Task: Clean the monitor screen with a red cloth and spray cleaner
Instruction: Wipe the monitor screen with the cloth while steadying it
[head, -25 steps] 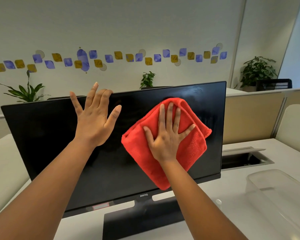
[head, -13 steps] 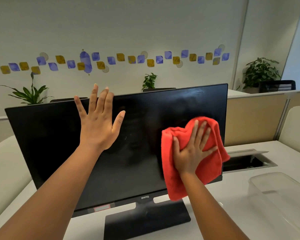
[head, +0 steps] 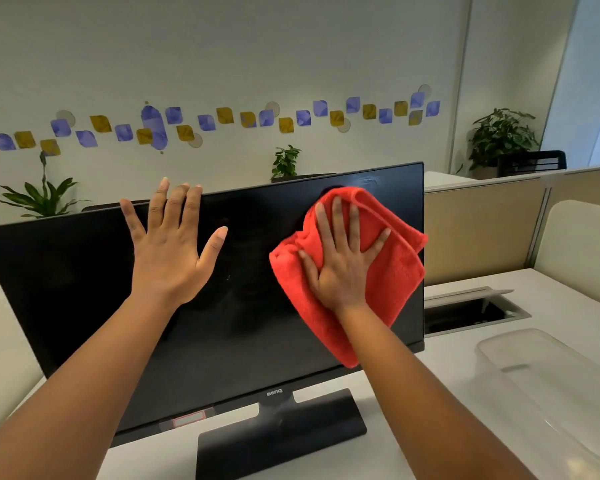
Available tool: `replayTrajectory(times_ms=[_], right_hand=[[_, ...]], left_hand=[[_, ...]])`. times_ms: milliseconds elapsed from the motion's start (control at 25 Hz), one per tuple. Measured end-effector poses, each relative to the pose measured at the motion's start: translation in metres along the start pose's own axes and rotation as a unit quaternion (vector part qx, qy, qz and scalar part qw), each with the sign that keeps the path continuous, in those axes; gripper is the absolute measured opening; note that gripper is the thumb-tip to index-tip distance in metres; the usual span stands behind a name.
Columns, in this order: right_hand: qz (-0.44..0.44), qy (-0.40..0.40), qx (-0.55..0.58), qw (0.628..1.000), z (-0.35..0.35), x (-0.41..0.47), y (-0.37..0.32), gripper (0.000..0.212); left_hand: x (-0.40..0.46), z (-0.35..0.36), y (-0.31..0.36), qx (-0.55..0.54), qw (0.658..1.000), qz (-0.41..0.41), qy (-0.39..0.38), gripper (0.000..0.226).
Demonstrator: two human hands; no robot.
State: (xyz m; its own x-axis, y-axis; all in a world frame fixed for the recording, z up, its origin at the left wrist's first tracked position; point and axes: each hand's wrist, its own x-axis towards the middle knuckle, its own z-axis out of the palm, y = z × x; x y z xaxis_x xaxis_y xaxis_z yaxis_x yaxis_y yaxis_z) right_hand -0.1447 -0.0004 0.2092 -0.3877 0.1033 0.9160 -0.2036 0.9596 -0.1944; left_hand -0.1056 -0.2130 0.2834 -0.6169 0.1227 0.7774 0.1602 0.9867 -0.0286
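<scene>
A black monitor (head: 84, 289) stands on a white desk, its dark screen tilted back and facing me. My right hand (head: 340, 265) lies flat with spread fingers on a folded red cloth (head: 392, 271), pressing it against the upper right part of the screen, near the right edge. My left hand (head: 170, 247) is open with fingers apart, its palm on the screen's upper middle and the fingertips reaching the top edge. A faint smear shows on the glass just above the cloth. No spray cleaner is in view.
A clear plastic bin (head: 551, 393) sits on the desk at the right. An open cable hatch (head: 471, 310) lies behind it beside the monitor. The monitor's stand base (head: 278, 441) sits at the front. Partition panels and potted plants are behind.
My right hand slid the cloth from mid-screen down to the lower right edge, then back up to the upper right. My left hand stayed on the screen's top.
</scene>
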Motion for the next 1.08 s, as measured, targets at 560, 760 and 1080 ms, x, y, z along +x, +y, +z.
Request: replayTrajectory(times_ms=[560, 760, 1080], right_hand=[[0.239, -0.010, 0.075, 0.968, 0.011, -0.051, 0.022, 0.071], [0.150, -0.017, 0.052, 0.987, 0.010, -0.040, -0.015, 0.070], [-0.106, -0.031, 0.023, 0.994, 0.028, -0.060, -0.115, 0.064]], left_hand=[[-0.012, -0.003, -0.017, 0.039, 0.999, 0.024, 0.005, 0.075], [-0.047, -0.020, -0.098, 0.081, 0.995, -0.054, 0.026, 0.074], [-0.062, -0.034, -0.138, 0.114, 0.993, -0.037, -0.011, 0.075]])
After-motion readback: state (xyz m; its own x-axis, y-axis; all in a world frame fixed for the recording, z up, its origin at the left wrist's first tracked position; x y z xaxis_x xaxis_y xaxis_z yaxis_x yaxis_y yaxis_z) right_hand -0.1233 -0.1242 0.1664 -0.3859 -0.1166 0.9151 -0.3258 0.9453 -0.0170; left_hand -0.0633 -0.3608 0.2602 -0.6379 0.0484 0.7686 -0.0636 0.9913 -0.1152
